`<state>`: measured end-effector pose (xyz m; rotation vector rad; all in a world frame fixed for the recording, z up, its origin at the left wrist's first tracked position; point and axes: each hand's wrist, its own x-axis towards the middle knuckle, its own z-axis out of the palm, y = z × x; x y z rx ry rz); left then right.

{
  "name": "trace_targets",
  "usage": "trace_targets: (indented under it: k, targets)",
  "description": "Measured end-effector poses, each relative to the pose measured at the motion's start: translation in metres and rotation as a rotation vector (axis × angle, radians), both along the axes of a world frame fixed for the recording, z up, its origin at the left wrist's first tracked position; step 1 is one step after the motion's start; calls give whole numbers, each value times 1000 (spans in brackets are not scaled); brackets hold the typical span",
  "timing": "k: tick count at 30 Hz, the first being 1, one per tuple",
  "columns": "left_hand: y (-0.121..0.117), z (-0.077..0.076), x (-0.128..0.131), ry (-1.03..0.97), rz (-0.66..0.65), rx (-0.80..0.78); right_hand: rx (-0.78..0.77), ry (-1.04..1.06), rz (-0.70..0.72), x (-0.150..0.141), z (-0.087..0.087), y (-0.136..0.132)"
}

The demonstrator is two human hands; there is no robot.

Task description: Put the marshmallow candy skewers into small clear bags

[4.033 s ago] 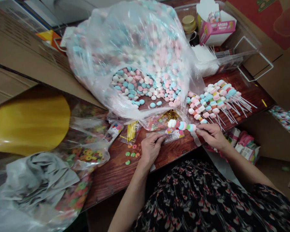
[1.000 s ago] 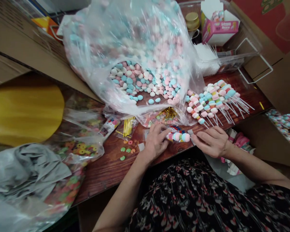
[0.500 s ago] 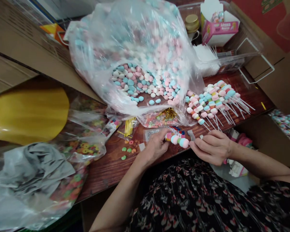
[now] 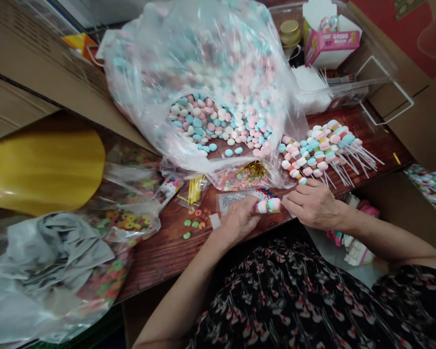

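My left hand presses on a clear cellophane bag with a printed card, lying on the wooden table. A skewer of pink, white and blue candies lies at the bag's mouth, partly inside. My right hand pinches the skewer's stick end with its fingertips. Just beyond it are the finished candy skewers. A large clear bag of pastel candies spills loose pieces behind both hands. A few gummy rings lie left of my left hand.
Gold twist ties lie near a bag of gummy rings. A gold sheet and grey plastic fill the left. A pink box and jar stand behind; cardboard walls surround the table.
My right hand has moved left, closer to my left hand. The candy skewer has gone lower and further into the clear bag, and less of it shows.
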<state>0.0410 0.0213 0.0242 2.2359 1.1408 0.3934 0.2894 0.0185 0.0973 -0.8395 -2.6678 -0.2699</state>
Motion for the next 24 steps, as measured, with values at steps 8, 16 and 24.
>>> trace_targets:
  k: [8, 16, 24]
  targets:
    - [3, 6, 4, -96, -42, -257, 31, -82, 15, -3, 4, 17]
    - [5, 28, 5, -244, -128, -823, 177, -32, 211, 1, 10, 38]
    - [2, 36, 11, -379, -86, -1177, 152, -12, 328, 3, 10, 42]
